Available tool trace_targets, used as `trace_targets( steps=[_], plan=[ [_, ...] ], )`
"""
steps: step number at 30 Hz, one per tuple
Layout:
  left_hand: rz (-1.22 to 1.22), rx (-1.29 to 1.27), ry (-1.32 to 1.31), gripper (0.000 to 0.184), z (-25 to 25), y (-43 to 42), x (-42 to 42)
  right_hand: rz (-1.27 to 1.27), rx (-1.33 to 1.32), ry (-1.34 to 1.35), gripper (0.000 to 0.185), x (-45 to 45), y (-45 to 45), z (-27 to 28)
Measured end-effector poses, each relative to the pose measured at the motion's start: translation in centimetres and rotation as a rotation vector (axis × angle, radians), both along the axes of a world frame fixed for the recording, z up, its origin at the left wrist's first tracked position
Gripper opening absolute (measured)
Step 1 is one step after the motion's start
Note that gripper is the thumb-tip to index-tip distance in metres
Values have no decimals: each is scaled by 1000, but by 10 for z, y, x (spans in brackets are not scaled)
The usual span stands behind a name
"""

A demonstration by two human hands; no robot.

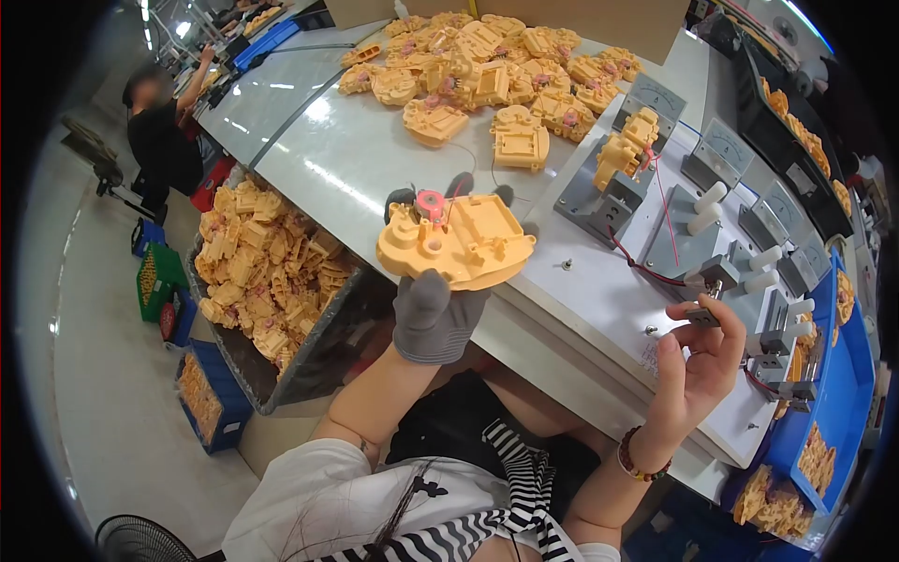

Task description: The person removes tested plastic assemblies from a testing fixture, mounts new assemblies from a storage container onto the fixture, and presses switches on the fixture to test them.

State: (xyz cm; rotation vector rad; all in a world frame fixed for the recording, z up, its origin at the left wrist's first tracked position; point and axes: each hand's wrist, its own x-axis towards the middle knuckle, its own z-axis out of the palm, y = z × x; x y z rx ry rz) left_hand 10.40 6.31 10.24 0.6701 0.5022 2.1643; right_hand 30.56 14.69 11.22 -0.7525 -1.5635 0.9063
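Note:
My left hand (435, 318), in a grey glove, is closed round an orange plastic housing (459, 245) above the table's front edge. A pink-red round part (430, 205) with thin red wire sits on top of that housing. My right hand (698, 361), bare and with a beaded bracelet (643, 456), has its fingers bent at a small dark metal block (700, 317) on the test fixture. Another orange assembly (626, 152) rests on the fixture's grey block, with a red wire hanging from it. Analogue meters (717, 154) stand behind the white pegs (709, 196).
Orange housings (487, 70) are heaped at the table's back. A dark bin (272, 398) full of them stands at left, near blue and green crates (161, 281). Blue trays (847, 375) line the right. A person (159, 136) is at the far left; a fan (140, 541) is below.

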Motion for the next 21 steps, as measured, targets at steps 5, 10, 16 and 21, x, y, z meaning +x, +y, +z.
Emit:
trace_targets(
  steps=[5, 10, 16, 21],
  plan=[
    [-54, -154, 113, 88, 4, -1, -8, -7, -1, 3, 43, 0, 0, -1],
    [-282, 203, -362, 77, -3, -6, -14, -9, -8, 11, 44, -1, -1, -1],
    [-294, 33, -516, 67, -19, -11, -19, -14, -9, -1, 44, -1, 0, -1],
    [-312, -100, -712, 79, -18, -18, -12, -21, -8, -12, 44, -1, -1, 0]
  ],
)
